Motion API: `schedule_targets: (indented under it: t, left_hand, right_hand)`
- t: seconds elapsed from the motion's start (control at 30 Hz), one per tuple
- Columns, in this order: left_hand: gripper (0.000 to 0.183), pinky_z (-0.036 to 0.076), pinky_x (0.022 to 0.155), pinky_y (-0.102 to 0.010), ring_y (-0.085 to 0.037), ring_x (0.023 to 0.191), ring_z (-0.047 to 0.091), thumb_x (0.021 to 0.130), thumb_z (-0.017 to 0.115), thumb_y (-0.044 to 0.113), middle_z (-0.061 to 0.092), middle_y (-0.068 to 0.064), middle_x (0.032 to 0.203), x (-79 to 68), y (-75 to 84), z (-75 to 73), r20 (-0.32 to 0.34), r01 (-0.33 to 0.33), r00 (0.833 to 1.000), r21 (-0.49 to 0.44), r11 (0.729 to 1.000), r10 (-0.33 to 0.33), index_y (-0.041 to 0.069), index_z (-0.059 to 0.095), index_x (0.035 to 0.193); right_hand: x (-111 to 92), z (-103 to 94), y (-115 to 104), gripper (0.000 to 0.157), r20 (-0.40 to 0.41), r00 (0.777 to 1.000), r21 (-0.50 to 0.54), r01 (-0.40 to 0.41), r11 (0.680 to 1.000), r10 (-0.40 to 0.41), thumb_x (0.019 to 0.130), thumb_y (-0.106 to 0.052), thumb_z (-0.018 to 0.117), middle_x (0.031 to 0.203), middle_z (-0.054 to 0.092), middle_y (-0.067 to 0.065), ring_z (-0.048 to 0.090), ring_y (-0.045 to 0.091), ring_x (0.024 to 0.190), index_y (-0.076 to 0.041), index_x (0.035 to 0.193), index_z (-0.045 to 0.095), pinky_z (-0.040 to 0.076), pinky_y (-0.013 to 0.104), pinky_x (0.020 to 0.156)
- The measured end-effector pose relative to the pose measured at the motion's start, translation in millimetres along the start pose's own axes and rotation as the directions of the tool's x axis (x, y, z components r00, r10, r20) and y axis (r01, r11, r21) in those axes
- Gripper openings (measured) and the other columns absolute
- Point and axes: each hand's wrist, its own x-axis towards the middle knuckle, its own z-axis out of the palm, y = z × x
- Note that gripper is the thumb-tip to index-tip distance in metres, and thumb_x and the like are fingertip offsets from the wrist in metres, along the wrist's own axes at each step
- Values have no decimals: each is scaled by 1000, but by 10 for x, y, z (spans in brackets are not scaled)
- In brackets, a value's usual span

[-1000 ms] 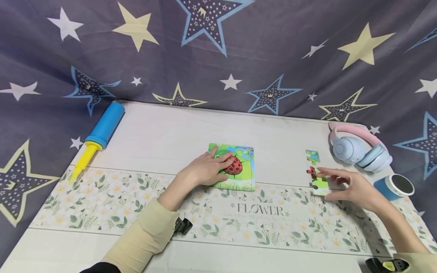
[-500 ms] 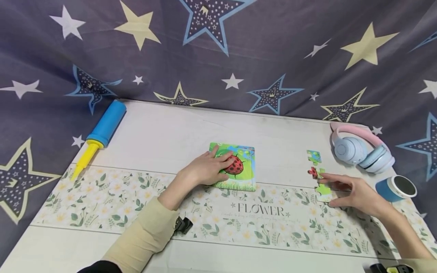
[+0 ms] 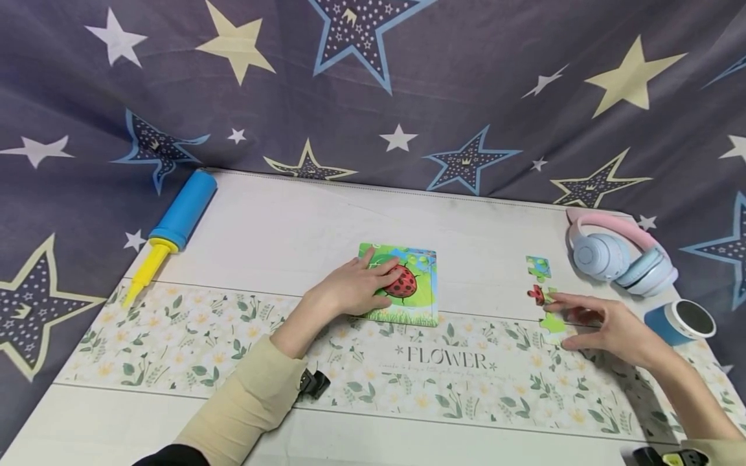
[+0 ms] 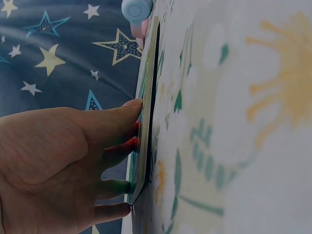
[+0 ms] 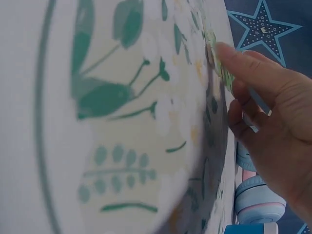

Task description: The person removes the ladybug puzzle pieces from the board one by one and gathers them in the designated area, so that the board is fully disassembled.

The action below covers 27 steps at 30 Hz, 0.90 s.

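Green and bright, a ladybird puzzle board [image 3: 402, 285] lies flat on a white, flower-printed surface [image 3: 280, 226] as a person in beige sleeves [image 3: 253, 395] works with two bare hands. The left hand [image 3: 357, 286] rests across the board's left half, fingers spread apart and touching the printed face, thumb near the edge closest to the wearer. Well to the right of the board, the right hand [image 3: 612, 330] holds a green piece [image 3: 552, 322] between thumb and forefinger, the fingers hiding part of it. On the side of that piece toward the board sits a small red piece [image 3: 535, 295]; whether the two touch, I cannot tell. A blue-and-green piece [image 3: 538, 267] also lies right of the board, level with its upper part.

Farther right of the board, past the pieces, rest pink and pale-blue headphones [image 3: 600, 254], and nearer the wearer a blue container [image 3: 678, 321] with a white rim and dark top. Well to the board's left lies a blue-and-yellow pump [image 3: 185, 210]. "FLOWER" lettering [image 3: 445, 356] runs just below the board; beyond it hangs a dark, star-patterned cloth [image 3: 344, 110].
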Motion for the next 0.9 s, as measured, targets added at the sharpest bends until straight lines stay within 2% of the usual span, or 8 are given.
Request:
schedule_targets:
  t: [0.23,0.33,0.47,0.63,0.77,0.9]
  left_hand:
    - [67,13,132,-57,-40,162,-1,104,58,42,13,4,175,6,1,-6,-18,-2,1000,-18,1000,2,25,31,163]
    - [70,15,132,-57,-41,161,1,101,62,43,15,4,175,9,5,3,-36,-5,999,-25,1000,4,25,33,162]
    - [74,22,129,-59,-44,160,8,96,69,43,21,0,174,13,3,9,-75,-8,997,-23,1000,7,25,38,161]
    - [76,31,126,-59,-44,160,14,92,75,42,20,-10,173,6,-12,-1,-100,5,995,-32,999,-8,24,43,159]
    - [76,32,125,-58,-41,160,15,91,77,41,20,-12,173,5,-20,-7,-104,9,994,-45,999,-14,25,44,158]
    - [78,32,126,-55,-40,160,15,91,77,41,20,-14,173,1,-22,-22,-113,1,994,-35,999,-5,22,43,159]
  right_hand:
    - [163,-15,-121,47,-163,987,-4,9,1000,-10,89,3,75,104,78,-4,64,6,80,1,135,65,52,18,67]
    - [280,-4,-205,39,-215,976,8,-20,1000,21,92,-1,74,98,76,-5,64,6,80,-1,131,68,51,18,67]
    - [483,44,-342,38,-241,970,31,-37,999,43,95,-7,73,104,76,-10,65,4,88,-6,132,69,51,14,75]
    - [820,168,-533,37,-258,966,60,22,998,-6,97,-10,71,111,75,-15,66,2,96,-8,134,69,52,11,83]
    - [1081,290,-677,36,-272,962,118,62,991,-28,98,-13,71,111,77,-6,66,4,98,-11,134,69,53,12,85]
    - [1276,402,-792,36,-290,956,202,109,973,-47,97,-12,71,113,77,3,67,6,99,-9,133,70,55,14,87]
